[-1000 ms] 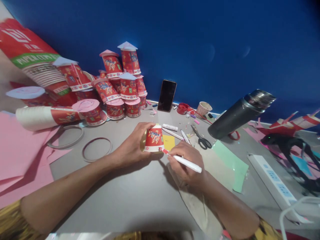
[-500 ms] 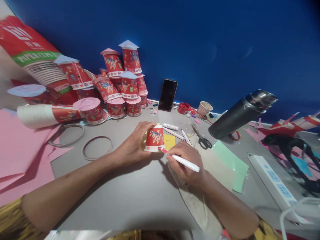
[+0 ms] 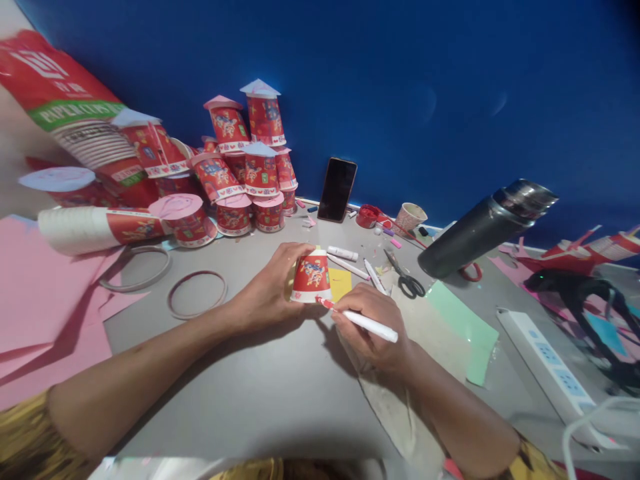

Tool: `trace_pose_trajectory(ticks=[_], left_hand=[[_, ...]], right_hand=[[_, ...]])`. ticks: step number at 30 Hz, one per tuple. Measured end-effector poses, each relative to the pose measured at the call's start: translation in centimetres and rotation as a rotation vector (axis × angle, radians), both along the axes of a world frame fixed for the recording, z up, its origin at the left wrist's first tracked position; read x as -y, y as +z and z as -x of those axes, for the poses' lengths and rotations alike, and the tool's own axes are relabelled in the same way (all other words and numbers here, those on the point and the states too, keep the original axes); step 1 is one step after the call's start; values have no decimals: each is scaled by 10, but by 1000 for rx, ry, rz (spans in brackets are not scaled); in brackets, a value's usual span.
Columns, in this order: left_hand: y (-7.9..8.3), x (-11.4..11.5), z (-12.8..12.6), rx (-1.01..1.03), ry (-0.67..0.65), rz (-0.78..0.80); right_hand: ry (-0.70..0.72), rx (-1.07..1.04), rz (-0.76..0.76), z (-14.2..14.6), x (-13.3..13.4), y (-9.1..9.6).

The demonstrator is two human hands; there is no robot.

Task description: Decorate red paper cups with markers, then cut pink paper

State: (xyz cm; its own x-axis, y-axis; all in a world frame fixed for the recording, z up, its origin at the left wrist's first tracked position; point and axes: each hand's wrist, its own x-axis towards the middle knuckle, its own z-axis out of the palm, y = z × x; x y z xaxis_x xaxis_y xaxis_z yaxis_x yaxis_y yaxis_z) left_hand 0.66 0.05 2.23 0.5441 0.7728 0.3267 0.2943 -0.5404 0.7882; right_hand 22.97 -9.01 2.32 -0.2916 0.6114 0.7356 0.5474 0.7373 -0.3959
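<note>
My left hand (image 3: 273,287) is wrapped round an upside-down red paper cup (image 3: 311,272) with a printed figure and a white band at its lower rim. Pinched in my right hand (image 3: 373,323) is a white marker (image 3: 371,325) with a red tip end. That tip touches the white band, where small red marks show. A yellow paper square (image 3: 341,285) lies just behind the cup. Close by are a capped white marker (image 3: 343,253), another marker (image 3: 374,275) and black-handled scissors (image 3: 411,285).
Stacked red paper cups (image 3: 263,177) with paper tops stand at the back left. A phone (image 3: 337,190) leans on the blue wall. At right are a dark flask (image 3: 480,230), green paper (image 3: 463,327) and a power strip (image 3: 547,373). Pink paper (image 3: 35,293) and two rings (image 3: 197,293) lie left.
The marker tip has shifted slightly left along the cup's white band. Both hands keep their hold, and the whole view has shifted a little.
</note>
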Motion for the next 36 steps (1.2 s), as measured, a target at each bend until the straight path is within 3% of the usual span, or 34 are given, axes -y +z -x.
trace_pose_trajectory(ticks=[22, 36], left_hand=[[2, 1, -1, 13, 0, -7], [-2, 0, -1, -19, 1, -46]], right_hand=[[-85, -2, -26, -1, 0, 4], [-23, -12, -43, 0, 0, 8]])
